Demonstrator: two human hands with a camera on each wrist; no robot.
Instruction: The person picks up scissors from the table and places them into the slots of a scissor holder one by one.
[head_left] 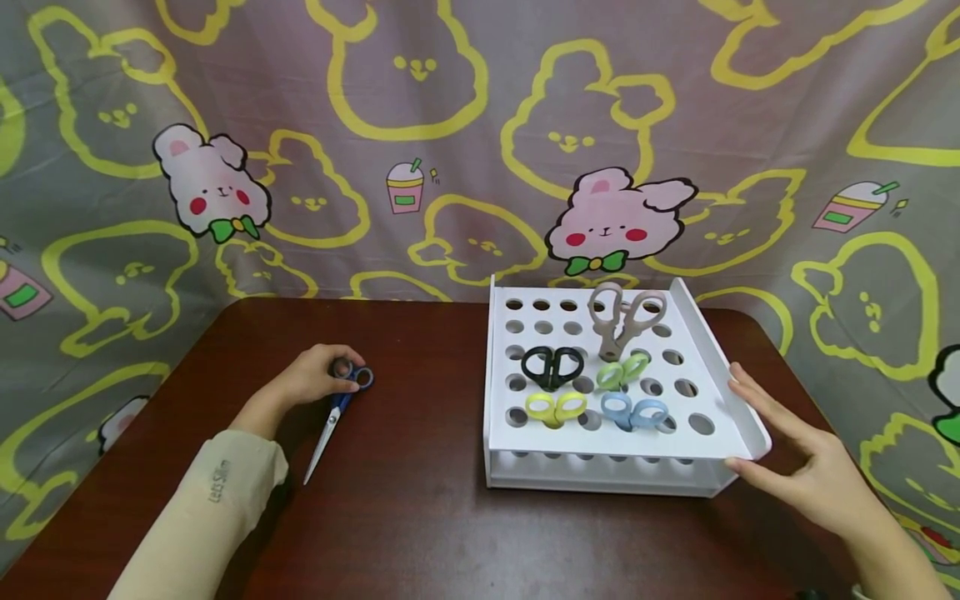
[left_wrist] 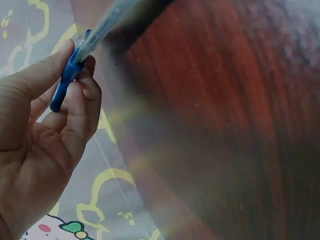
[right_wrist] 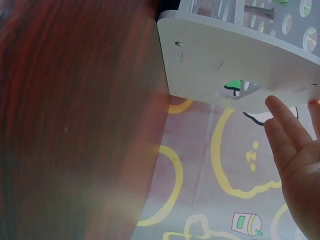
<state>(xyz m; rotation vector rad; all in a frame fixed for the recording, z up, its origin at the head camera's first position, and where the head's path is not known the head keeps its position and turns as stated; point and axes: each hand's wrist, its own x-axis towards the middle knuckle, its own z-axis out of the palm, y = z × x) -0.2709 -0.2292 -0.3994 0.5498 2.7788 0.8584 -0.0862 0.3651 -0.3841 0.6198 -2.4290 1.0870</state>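
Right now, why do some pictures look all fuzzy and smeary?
Head view: evenly lit and sharp, the white rack and blue scissors crisp. Left wrist view: the table is blurred and hazy, the left hand clearer. Right wrist view: the tabletop smears with a pale glare; the right hand is cut off.

1. The head view is bright and evenly lit, sharp, with only soft shadows under the white rack [head_left: 742,392].
2. The cloth backdrop [head_left: 480,125] bends at the edges from a wide lens.
3. Both wrist views are blurred; the table [left_wrist: 225,125] shows pale glare, with a faint rainbow tint.
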